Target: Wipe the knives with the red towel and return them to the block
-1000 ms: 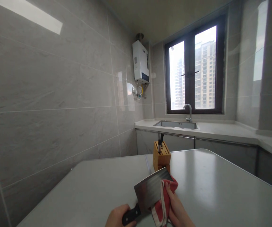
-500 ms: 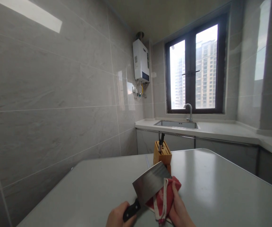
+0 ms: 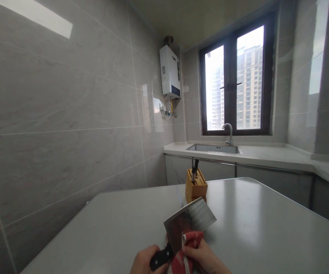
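A cleaver (image 3: pixel 191 219) with a broad steel blade and a black riveted handle is tilted over the white table. My left hand (image 3: pixel 146 260) is closed around its handle. In my right hand (image 3: pixel 206 257) a red cloth (image 3: pixel 189 240) with a pale edge is pinched and pressed against the lower part of the blade, near the handle. Some of the cloth hangs below, cut off by the frame's bottom. Just beyond the blade stands a wooden knife block (image 3: pixel 195 186), with a black-handled tool (image 3: pixel 194 171) upright in a slot.
The white table (image 3: pixel 267 236) spreads to both sides of my hands. Behind it runs a counter (image 3: pixel 267 154) with a steel sink (image 3: pixel 214 149) and a curved faucet (image 3: pixel 230 133). A tiled wall (image 3: pixel 67 152) rises along the left, and a water heater (image 3: pixel 170 72) hangs near the window.
My right hand has slid the cloth down and left along the blade toward the handle, uncovering the blade's far end. The cleaver has shifted slightly to the right.
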`<control>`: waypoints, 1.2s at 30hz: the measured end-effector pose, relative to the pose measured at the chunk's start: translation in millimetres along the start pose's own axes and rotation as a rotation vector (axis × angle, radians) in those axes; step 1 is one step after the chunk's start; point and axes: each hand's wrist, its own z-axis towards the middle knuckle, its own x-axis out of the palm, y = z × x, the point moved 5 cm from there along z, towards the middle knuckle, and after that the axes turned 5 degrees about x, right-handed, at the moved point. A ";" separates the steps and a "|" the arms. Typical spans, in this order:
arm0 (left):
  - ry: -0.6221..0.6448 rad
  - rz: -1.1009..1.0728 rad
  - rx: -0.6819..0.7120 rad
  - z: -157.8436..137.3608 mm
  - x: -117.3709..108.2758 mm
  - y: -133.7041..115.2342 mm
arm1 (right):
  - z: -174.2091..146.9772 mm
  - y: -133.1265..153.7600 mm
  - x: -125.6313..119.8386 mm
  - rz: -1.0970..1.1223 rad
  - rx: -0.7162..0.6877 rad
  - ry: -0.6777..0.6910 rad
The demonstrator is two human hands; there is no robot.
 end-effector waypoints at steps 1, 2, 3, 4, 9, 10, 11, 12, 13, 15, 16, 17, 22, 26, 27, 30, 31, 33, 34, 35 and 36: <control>0.002 0.010 -0.003 0.0 0.1 -1.4 | 0.8 0.2 -0.8 -0.019 -0.017 -0.018; 0.006 0.019 -0.007 0.0 0.4 -2.8 | 1.2 0.8 -1.6 -0.038 -0.032 -0.042; 0.009 0.028 -0.011 0.0 0.8 -4.3 | 1.3 1.6 -2.0 -0.054 -0.045 -0.067; 0.013 0.036 -0.012 0.0 1.3 -5.6 | 1.0 2.4 -2.1 -0.061 -0.052 -0.087; 0.007 0.039 0.017 0.3 4.1 -6.9 | -3.3 7.7 0.6 -0.055 -0.045 -0.128; 0.006 0.041 0.027 0.2 4.7 -6.3 | -4.3 8.7 1.2 -0.051 -0.036 -0.130; 0.005 0.044 0.036 -0.1 5.2 -5.7 | -5.1 9.7 1.8 -0.046 -0.029 -0.135; 0.007 0.047 0.044 -0.4 5.7 -5.4 | -5.9 10.5 2.2 -0.040 -0.021 -0.143; 0.006 0.049 0.048 -0.8 6.1 -5.2 | -6.5 11.2 2.7 -0.034 -0.013 -0.152; 0.008 0.049 0.047 -1.2 6.7 -5.1 | -7.3 12.3 3.7 -0.023 -0.001 -0.167; 0.010 0.049 0.044 -1.2 7.0 -5.2 | -7.5 12.7 4.3 -0.022 0.005 -0.172; 0.014 0.052 0.040 -1.1 7.2 -5.0 | -7.7 13.0 4.8 -0.025 0.008 -0.178; 0.001 0.076 0.034 -0.1 6.0 -1.8 | -9.1 14.6 6.6 -0.078 0.011 -0.168; -0.046 0.125 0.068 -0.2 2.6 -1.2 | -10.8 13.9 8.2 -0.091 0.014 -0.132; -0.052 0.132 0.072 -0.3 2.1 -1.5 | -11.0 13.4 7.9 -0.087 0.012 -0.132; -0.074 0.133 0.071 -0.9 0.2 -3.3 | -11.0 10.9 4.2 -0.051 0.023 -0.153; -0.082 0.136 0.069 -1.3 -0.6 -4.1 | -11.0 10.1 2.7 -0.030 0.030 -0.154; -0.096 0.150 0.068 -1.9 -2.6 -5.6 | -11.0 9.2 0.4 0.034 0.034 -0.126; -0.100 0.160 0.068 -2.2 -3.7 -6.2 | -11.2 9.2 0.1 0.069 0.033 -0.092; -0.103 0.168 0.067 -2.3 -4.8 -6.6 | -11.6 9.6 0.1 0.100 0.032 -0.052; -0.106 0.173 0.067 -2.4 -5.9 -6.8 | -12.3 10.2 0.2 0.126 0.030 -0.015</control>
